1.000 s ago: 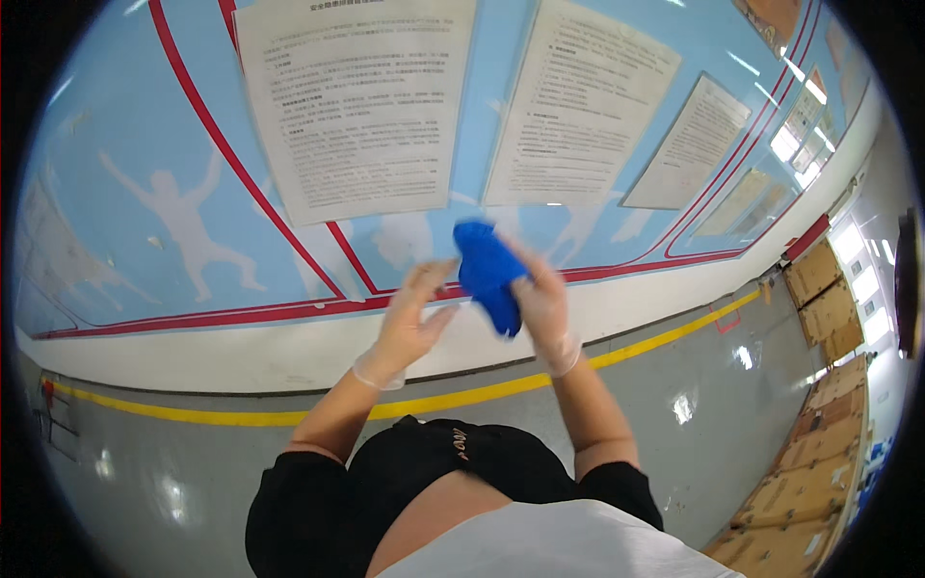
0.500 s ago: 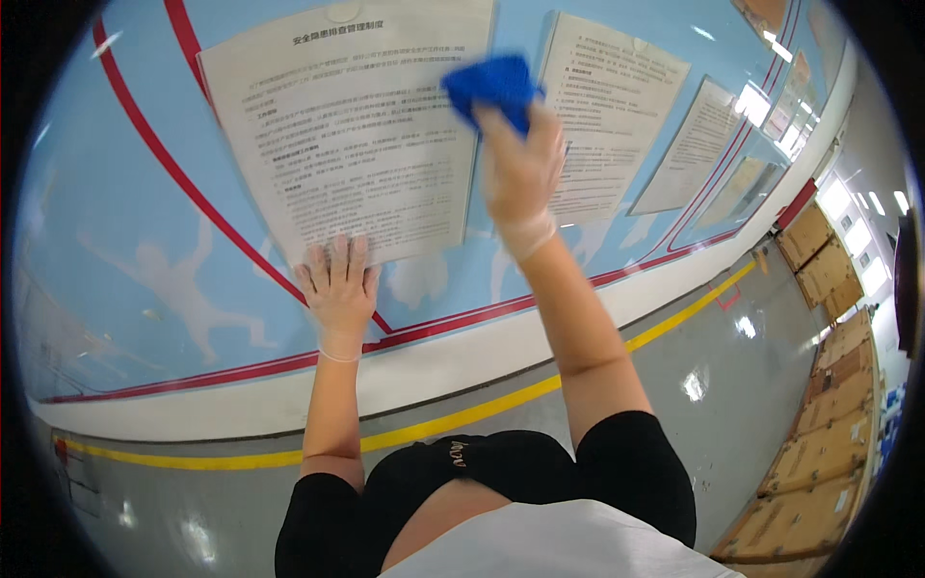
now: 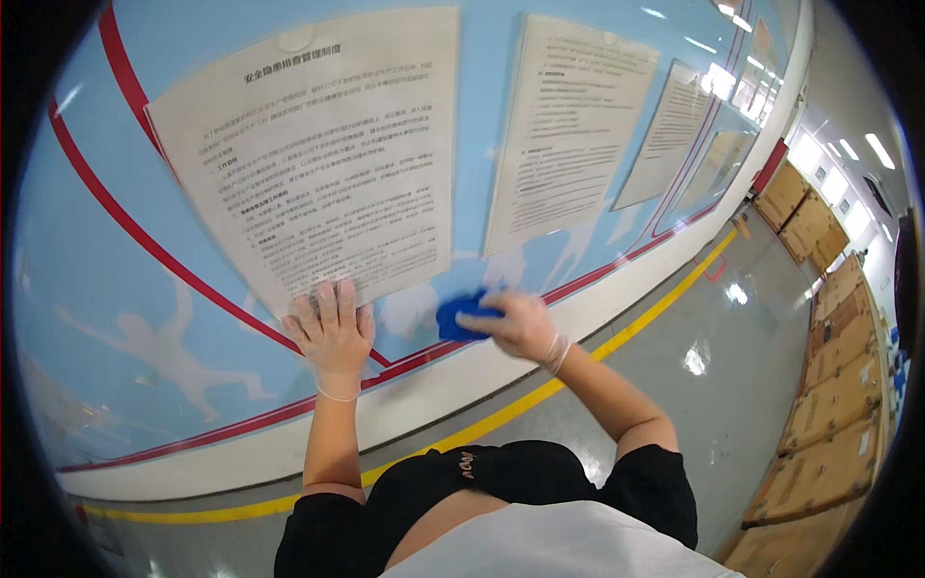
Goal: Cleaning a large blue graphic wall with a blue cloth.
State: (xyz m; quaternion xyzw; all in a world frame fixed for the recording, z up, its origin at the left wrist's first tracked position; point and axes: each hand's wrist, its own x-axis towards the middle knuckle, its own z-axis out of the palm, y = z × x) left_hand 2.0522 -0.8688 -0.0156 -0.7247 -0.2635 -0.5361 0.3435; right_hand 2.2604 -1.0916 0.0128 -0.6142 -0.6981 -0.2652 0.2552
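My left hand (image 3: pixel 332 332), in a thin clear glove, lies flat with spread fingers over the lower edge of a large printed sheet (image 3: pixel 328 164) on the wall. To the right, my right hand (image 3: pixel 525 326), gloved the same way, grips a blue cloth (image 3: pixel 461 316) against the lower part of the light blue wall (image 3: pixel 231 299), just above its red stripe. Part of the cloth is hidden by the fingers, and the hand is slightly blurred. A second printed sheet (image 3: pixel 568 135) hangs above my right hand.
Farther right on the wall is a smaller sheet (image 3: pixel 665 135). A white strip (image 3: pixel 453 400) runs along the wall's base. A yellow line (image 3: pixel 501 416) crosses the grey floor (image 3: pixel 665 385). Large brown crates (image 3: pixel 833 385) stand along the right side.
My right hand has swept the blue cloth down from between the two sheets to near the red stripe. My left hand stays at the large sheet's lower edge. The view has shifted slightly.
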